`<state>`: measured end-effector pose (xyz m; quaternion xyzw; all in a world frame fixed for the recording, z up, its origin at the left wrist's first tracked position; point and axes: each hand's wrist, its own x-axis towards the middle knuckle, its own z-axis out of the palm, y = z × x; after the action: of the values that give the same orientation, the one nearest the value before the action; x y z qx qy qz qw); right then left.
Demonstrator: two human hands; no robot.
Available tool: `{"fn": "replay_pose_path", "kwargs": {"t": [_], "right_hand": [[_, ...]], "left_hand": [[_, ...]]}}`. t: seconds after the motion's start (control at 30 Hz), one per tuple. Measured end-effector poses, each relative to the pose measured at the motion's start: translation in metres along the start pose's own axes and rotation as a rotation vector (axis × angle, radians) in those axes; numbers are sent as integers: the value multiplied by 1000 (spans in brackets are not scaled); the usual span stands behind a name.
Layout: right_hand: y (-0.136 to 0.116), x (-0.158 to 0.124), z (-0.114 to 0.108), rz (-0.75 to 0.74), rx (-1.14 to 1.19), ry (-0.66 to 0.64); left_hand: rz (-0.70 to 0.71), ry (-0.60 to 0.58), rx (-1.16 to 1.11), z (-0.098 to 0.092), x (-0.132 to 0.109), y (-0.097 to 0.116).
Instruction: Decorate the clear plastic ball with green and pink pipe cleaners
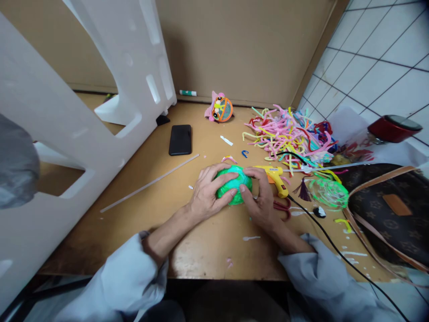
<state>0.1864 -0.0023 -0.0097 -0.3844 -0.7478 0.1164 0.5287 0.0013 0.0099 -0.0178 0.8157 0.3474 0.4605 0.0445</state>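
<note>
Both hands hold a shiny green ball point(233, 184) with a paler teal patch on top, just above the table in front of me. My left hand point(208, 190) is curved round its left side, thumb along the front. My right hand point(259, 197) grips the right side with thumb and fingertips. Just behind the right hand lies a yellow hot glue gun point(275, 174), a black cord running from its handle. Red-handled scissors point(283, 208) lie beside that hand, partly hidden by it.
A heap of colourful pipe cleaners point(288, 132) fills the back right. Beside it are a brown handbag point(395, 214), a red-lidded bottle point(385, 134) and a green-stringed clear ball point(330, 193). Leftward lie a phone point(180, 140), a glue stick point(150, 182) and a white plastic panel point(134, 80).
</note>
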Motion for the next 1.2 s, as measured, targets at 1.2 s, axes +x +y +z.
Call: {"fn": "replay_pose_path", "kwargs": {"t": [1.2], "right_hand": [[1,-3,-3,-227,-323,-8]], "left_hand": [[-49,-39,-95,-1,-2,1]]}}
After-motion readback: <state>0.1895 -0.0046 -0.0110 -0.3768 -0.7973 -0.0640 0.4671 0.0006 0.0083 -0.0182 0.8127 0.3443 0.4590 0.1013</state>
